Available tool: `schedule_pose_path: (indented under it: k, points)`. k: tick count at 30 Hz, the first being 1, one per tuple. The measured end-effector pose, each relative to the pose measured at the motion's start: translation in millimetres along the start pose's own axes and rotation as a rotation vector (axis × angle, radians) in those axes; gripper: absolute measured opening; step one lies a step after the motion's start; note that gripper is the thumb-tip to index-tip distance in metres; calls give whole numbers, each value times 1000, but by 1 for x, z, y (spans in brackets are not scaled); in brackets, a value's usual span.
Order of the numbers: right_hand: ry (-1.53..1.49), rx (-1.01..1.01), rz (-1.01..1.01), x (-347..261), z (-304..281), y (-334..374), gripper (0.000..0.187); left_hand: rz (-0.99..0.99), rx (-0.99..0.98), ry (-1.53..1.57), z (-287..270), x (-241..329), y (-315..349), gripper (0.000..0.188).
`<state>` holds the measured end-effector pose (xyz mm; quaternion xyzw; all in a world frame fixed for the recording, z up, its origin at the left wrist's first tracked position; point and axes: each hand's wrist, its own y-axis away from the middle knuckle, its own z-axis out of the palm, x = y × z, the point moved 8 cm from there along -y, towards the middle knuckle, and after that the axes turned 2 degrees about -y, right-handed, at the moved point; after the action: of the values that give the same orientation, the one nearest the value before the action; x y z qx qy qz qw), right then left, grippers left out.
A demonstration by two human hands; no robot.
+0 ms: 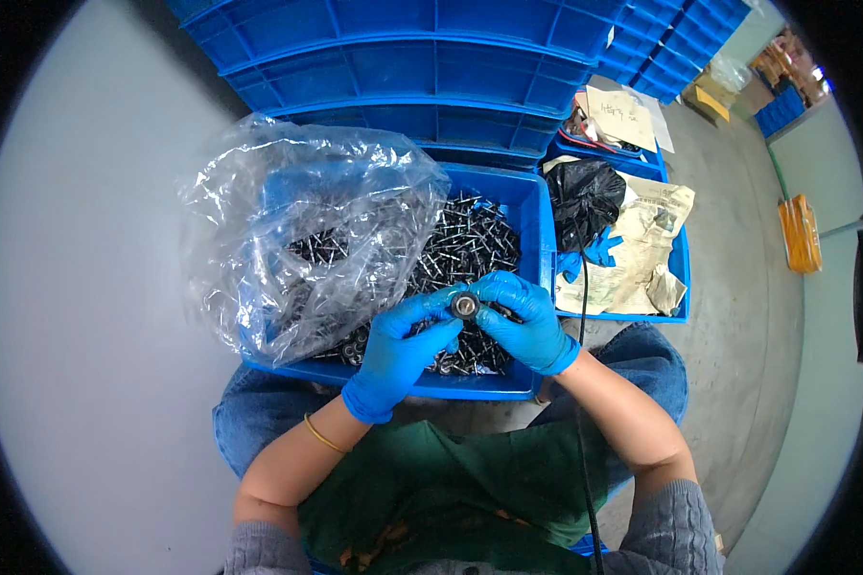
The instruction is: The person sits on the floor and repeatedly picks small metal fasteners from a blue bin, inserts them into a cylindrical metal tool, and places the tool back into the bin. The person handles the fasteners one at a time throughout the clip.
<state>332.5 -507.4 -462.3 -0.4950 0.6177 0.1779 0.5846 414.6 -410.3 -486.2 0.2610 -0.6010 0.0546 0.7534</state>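
Note:
Both my hands wear blue gloves and meet above a blue bin. Between the fingertips of my left hand and my right hand is a small round dark part with a metallic centre, its end facing up. Each hand pinches it from its own side. Many thin black-and-silver metal pins fill the bin below. A clear plastic bag lies over the bin's left part and hangs past its edge. Some round dark parts show beside my left hand; the rest is hidden under bag and gloves.
Stacked blue crates rise behind the bin. To the right, another blue crate holds crumpled paper, a black plastic bag and a blue glove. A black cable hangs down by my right arm. A pale wall stands left.

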Motion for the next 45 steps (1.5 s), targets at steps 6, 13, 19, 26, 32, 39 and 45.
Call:
schedule_pose_path:
  k: [6, 13, 19, 26, 32, 39, 45]
  points:
    - [-74, -19, 84, 7, 4, 1, 22, 206, -3, -216, -2, 11, 0, 33]
    - [-27, -11, 47, 8, 5, 2, 20, 406, 149, -361, -1, 30, 4, 31]
    - [141, -86, 47, -7, 2, -3, 20, 134, 156, -177, -20, 7, -4, 21]
    - [-623, 51, 512, 21, -4, -1, 23, -167, -87, 429, 7, -27, -4, 31]
    - [-413, -64, 443, 7, 10, -3, 30, 126, -233, -134, 10, -27, 0, 55]
    - [-605, -254, 647, 14, 14, 2, 20, 70, -305, 54, 20, -22, 3, 54]
    - [-437, -318, 533, 25, 15, 0, 15, 126, -336, -163, 24, -25, 1, 55]
